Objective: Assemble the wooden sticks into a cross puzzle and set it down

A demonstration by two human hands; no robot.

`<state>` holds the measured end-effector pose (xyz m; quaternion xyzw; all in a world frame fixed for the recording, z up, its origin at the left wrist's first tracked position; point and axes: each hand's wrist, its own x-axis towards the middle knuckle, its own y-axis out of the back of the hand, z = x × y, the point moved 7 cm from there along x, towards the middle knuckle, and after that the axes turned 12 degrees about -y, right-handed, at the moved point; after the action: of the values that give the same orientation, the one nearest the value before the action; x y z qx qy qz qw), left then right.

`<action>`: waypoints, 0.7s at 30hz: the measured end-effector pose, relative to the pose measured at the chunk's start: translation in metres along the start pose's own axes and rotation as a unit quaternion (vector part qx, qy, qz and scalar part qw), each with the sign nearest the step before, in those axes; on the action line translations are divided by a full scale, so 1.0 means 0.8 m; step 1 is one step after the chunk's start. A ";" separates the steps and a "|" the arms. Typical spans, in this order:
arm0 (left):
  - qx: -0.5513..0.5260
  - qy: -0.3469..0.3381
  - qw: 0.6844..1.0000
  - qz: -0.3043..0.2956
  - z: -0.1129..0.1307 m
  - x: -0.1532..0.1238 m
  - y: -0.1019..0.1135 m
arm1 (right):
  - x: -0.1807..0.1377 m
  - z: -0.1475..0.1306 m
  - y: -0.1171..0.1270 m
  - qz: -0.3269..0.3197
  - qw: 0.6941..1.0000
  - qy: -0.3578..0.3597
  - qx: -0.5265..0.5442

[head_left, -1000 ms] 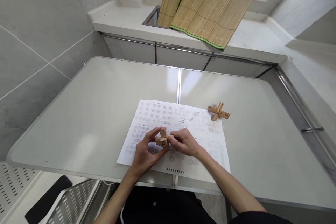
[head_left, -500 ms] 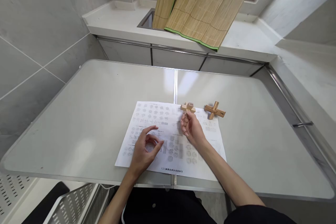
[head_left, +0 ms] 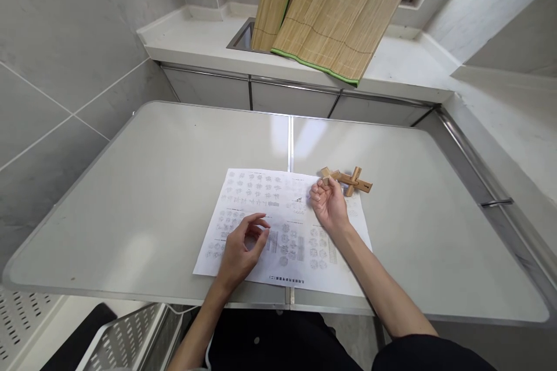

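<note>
A printed sheet of small diagrams (head_left: 261, 197) lies on the white table (head_left: 174, 156). My right hand (head_left: 328, 203) reaches to the sheet's far right corner with its fingers curled on a small wooden puzzle piece (head_left: 327, 174). That piece sits right beside a wooden cross-shaped puzzle (head_left: 355, 181) on the table. My left hand (head_left: 241, 246) rests over the sheet's near left part, fingers loosely bent and apart, holding nothing.
A rolled bamboo mat (head_left: 331, 6) leans over the white counter (head_left: 204, 40) behind the table. A metal rail (head_left: 494, 203) runs along the table's right side. A perforated white chair or rack (head_left: 126, 336) stands at the lower left.
My right hand carried the small wooden piece away from my left hand, up and to the right, to beside the cross-shaped puzzle. My left hand stayed over the sheet, empty.
</note>
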<state>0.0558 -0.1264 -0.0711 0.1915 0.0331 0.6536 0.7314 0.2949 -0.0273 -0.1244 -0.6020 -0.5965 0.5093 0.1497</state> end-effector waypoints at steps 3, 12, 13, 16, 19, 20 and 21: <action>-0.018 0.015 0.999 -0.039 -0.001 0.000 0.003 | 0.001 -0.008 0.001 -0.011 1.000 -0.008 0.019; 0.056 0.010 0.998 -0.024 -0.021 0.042 0.080 | -0.005 -0.013 -0.005 -0.058 0.996 -0.025 0.060; 0.079 0.005 0.997 -0.011 -0.026 0.050 0.091 | -0.005 -0.011 -0.006 -0.062 0.996 -0.027 0.060; 0.125 -0.013 0.992 0.031 -0.040 0.072 0.124 | -0.006 -0.004 -0.014 -0.079 0.996 -0.036 0.020; 0.148 -0.013 0.987 0.059 -0.054 0.090 0.148 | -0.007 0.006 -0.022 -0.092 0.994 -0.041 -0.039; 0.145 -0.005 0.987 0.068 -0.058 0.093 0.153 | -0.007 0.008 -0.023 -0.093 0.993 -0.041 -0.053; 0.136 0.003 0.988 0.080 -0.061 0.095 0.156 | -0.006 0.010 -0.023 -0.092 0.993 -0.041 -0.060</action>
<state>-0.0659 -0.0318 -0.0603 0.2893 0.1080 0.6999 0.6440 0.2794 -0.0306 -0.1113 -0.5309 -0.6844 0.4811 0.1349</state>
